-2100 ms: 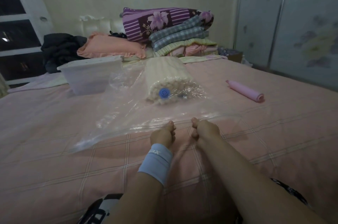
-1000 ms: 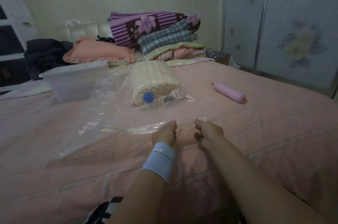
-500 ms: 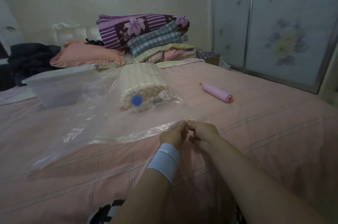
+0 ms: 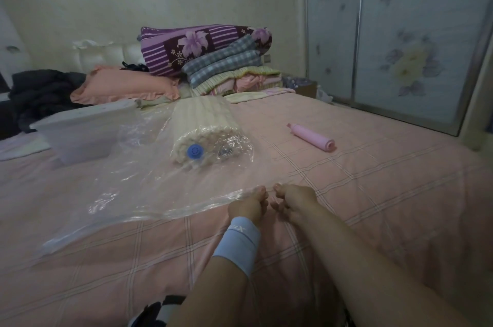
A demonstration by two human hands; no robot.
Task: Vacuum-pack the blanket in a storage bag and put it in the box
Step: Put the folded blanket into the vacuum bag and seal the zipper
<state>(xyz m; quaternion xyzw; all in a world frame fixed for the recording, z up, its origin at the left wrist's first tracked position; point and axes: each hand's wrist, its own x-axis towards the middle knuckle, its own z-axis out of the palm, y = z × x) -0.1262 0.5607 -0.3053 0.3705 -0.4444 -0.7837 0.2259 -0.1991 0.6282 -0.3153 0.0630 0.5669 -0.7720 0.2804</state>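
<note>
A cream ribbed blanket [image 4: 202, 118], rolled up, lies inside a clear plastic storage bag [image 4: 128, 188] spread on the pink bed. A blue round valve [image 4: 195, 151] sits on the bag at the roll's near end. My left hand [image 4: 249, 205], with a pale blue wristband, and my right hand [image 4: 293, 200] pinch the bag's near edge side by side, fingers closed on the plastic. A translucent white storage box [image 4: 80, 134] stands at the left, behind the bag.
A pink cylindrical hand pump [image 4: 312, 137] lies to the right of the bag. Folded quilts [image 4: 213, 57], a pink pillow [image 4: 125, 86] and dark clothes [image 4: 40, 94] are piled at the headboard. Sliding wardrobe doors [image 4: 400, 33] stand at the right.
My view has turned right, shifting everything leftward. Both hands have slid rightward along the bag's near edge, staying close together and pinched on it.
</note>
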